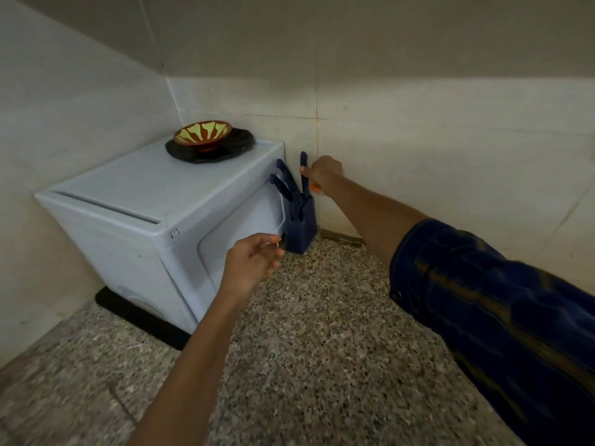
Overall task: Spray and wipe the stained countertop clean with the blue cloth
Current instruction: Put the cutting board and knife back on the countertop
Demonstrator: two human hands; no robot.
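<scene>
A person leans over a speckled granite countertop (322,333), both bare arms stretched toward a dark blue knife block (301,225) that stands in the corner against the tiled wall. The right hand (322,173) is at the top of the block, fingers curled around something with an orange end just behind the tallest knife handle; what it is, and how firmly it is gripped, cannot be told. The left hand (254,262) hovers just in front of the block's base, fingers loosely spread and holding nothing, apparently ready to steady or lift the block. Immediately left of the block sits a white microwave (145,214) on a black mat, topped by a painted bowl (203,134) on a dark coiled pad. The reach looks like clearing work: the block probably has to come off the stone so that the surface beneath it can be sprayed and wiped. Neither the blue cloth nor a spray bottle is in view near the block, and no distinct stain shows on the mottled stone, so the cleaning itself seems not yet begun.
</scene>
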